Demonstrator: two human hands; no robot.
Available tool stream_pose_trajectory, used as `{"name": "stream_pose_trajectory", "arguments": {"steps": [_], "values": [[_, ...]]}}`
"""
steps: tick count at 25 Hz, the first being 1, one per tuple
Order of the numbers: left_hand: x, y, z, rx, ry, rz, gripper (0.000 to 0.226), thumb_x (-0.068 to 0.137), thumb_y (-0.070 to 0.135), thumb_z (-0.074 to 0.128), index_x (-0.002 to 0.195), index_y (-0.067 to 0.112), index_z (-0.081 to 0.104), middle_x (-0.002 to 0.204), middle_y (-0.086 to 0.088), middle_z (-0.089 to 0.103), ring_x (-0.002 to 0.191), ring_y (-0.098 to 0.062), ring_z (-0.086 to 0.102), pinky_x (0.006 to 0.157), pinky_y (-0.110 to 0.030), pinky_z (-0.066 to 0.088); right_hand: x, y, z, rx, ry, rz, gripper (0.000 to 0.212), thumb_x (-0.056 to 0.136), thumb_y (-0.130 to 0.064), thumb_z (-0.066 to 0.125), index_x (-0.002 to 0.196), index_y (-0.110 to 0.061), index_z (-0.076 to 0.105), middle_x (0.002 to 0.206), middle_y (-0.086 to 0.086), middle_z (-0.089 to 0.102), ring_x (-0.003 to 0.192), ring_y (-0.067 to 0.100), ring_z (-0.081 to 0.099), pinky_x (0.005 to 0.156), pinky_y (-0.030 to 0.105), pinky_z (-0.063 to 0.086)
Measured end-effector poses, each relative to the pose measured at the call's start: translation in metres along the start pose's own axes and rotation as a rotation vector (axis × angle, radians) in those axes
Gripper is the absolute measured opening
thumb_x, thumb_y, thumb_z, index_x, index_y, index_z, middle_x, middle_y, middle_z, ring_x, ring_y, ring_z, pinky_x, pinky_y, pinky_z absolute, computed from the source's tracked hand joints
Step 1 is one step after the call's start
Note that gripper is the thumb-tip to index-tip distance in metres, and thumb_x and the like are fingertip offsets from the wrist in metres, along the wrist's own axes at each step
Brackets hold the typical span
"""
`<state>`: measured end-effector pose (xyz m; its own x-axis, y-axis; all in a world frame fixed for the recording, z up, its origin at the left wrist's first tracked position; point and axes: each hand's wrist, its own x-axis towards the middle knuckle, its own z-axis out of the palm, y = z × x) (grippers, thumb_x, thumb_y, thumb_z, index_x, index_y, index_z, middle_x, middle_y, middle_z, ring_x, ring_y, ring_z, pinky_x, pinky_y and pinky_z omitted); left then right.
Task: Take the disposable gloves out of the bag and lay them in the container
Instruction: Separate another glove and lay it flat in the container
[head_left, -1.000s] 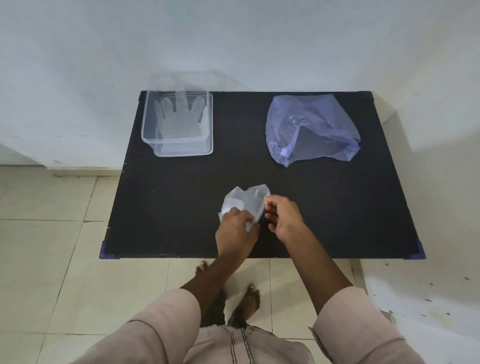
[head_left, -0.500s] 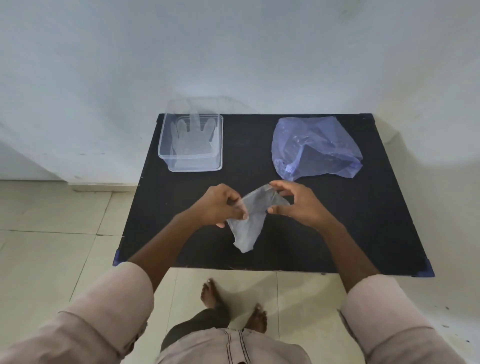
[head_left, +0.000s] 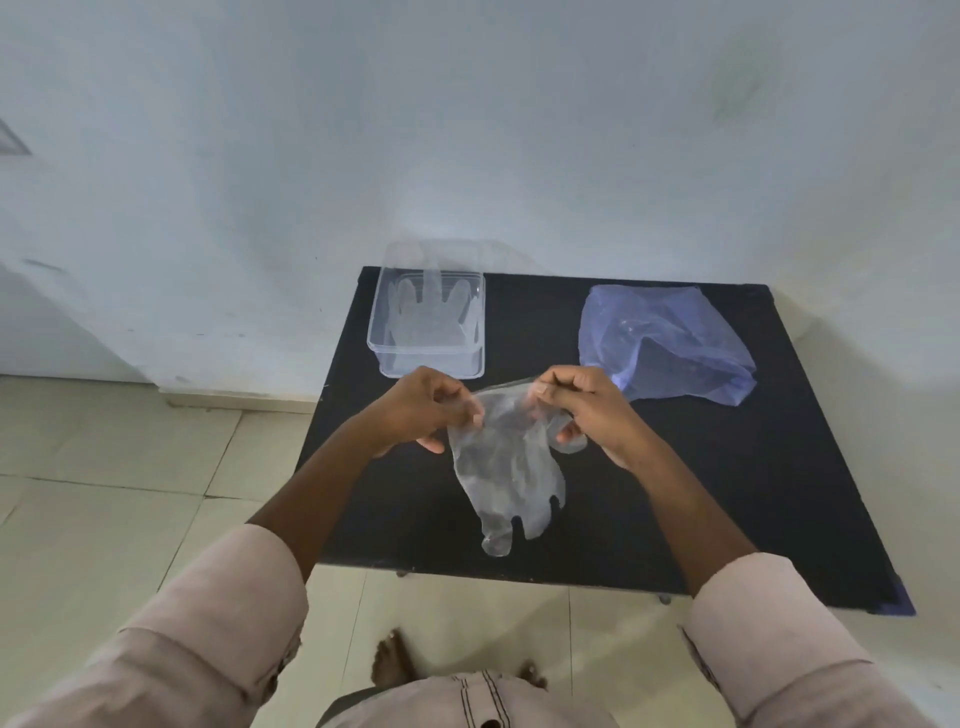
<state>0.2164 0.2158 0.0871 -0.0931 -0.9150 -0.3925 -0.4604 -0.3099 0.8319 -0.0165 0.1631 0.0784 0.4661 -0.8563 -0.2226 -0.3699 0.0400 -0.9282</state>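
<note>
A clear disposable glove (head_left: 506, 478) hangs fingers-down above the middle of the black table (head_left: 727, 493). My left hand (head_left: 426, 410) pinches its cuff on the left and my right hand (head_left: 582, 405) pinches the cuff on the right, stretching it between them. A clear plastic container (head_left: 428, 353) stands at the table's back left with another clear glove (head_left: 431, 317) lying flat inside. The blue translucent bag (head_left: 670, 343) lies crumpled at the back right.
A pale wall runs right behind the table. Tiled floor lies to the left and in front, where my bare feet (head_left: 395, 660) show below the table's front edge.
Both hands lifted the glove off the table's front area and pulled it open from a crumpled wad, so it now hangs spread with its fingers down. The camera tilted upward.
</note>
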Motion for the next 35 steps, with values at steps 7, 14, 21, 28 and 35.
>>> {"name": "stream_pose_trajectory", "arguments": {"steps": [7, 14, 21, 28, 35], "values": [[0.004, -0.022, -0.051, -0.573, 0.063, 0.048, 0.010, 0.089, 0.013, 0.066, 0.084, 0.007, 0.070, 0.082, -0.006, 0.072, 0.080, -0.019, 0.070, 0.065, -0.034, 0.060, 0.034, -0.048, 0.049, 0.196, 0.260, 0.055, 0.018, 0.094, -0.014, 0.057, 0.083, -0.013, 0.071, 0.092, 0.017, 0.069, 0.077, 0.021, 0.064, 0.053, 0.025, 0.052], [0.010, -0.044, -0.109, -0.532, -0.096, 0.086, 0.030, 0.078, 0.018, 0.076, 0.107, 0.012, 0.069, 0.074, 0.003, 0.068, 0.065, -0.010, 0.063, 0.054, -0.028, 0.051, 0.050, -0.077, 0.094, 0.263, 0.402, 0.059, 0.021, 0.092, -0.012, 0.056, 0.075, -0.014, 0.068, 0.089, 0.018, 0.070, 0.079, 0.025, 0.067, 0.051, 0.024, 0.051], [0.018, -0.054, -0.157, -0.244, -0.165, 0.067, 0.016, 0.086, 0.024, 0.070, 0.091, 0.010, 0.074, 0.079, 0.001, 0.072, 0.070, -0.014, 0.064, 0.053, -0.027, 0.051, 0.071, -0.091, 0.095, 0.223, 0.424, 0.045, 0.024, 0.094, -0.009, 0.055, 0.074, -0.014, 0.068, 0.079, 0.008, 0.071, 0.071, 0.018, 0.068, 0.048, 0.023, 0.050], [0.045, -0.039, -0.145, -0.367, -0.050, 0.098, 0.027, 0.081, 0.021, 0.077, 0.107, 0.020, 0.073, 0.104, 0.000, 0.074, 0.100, -0.019, 0.069, 0.067, -0.041, 0.061, 0.102, -0.101, 0.085, 0.198, 0.365, 0.040, 0.024, 0.094, -0.010, 0.055, 0.073, -0.014, 0.067, 0.074, 0.005, 0.071, 0.069, 0.015, 0.068, 0.049, 0.022, 0.051], [0.078, -0.042, -0.136, -0.670, 0.070, 0.077, 0.017, 0.087, 0.024, 0.066, 0.095, 0.013, 0.076, 0.100, -0.007, 0.076, 0.094, -0.024, 0.073, 0.071, -0.031, 0.061, 0.119, -0.081, 0.076, 0.167, 0.332, 0.091, 0.025, 0.093, -0.011, 0.056, 0.071, -0.014, 0.068, 0.080, 0.012, 0.071, 0.074, 0.020, 0.066, 0.055, 0.025, 0.052]]}}
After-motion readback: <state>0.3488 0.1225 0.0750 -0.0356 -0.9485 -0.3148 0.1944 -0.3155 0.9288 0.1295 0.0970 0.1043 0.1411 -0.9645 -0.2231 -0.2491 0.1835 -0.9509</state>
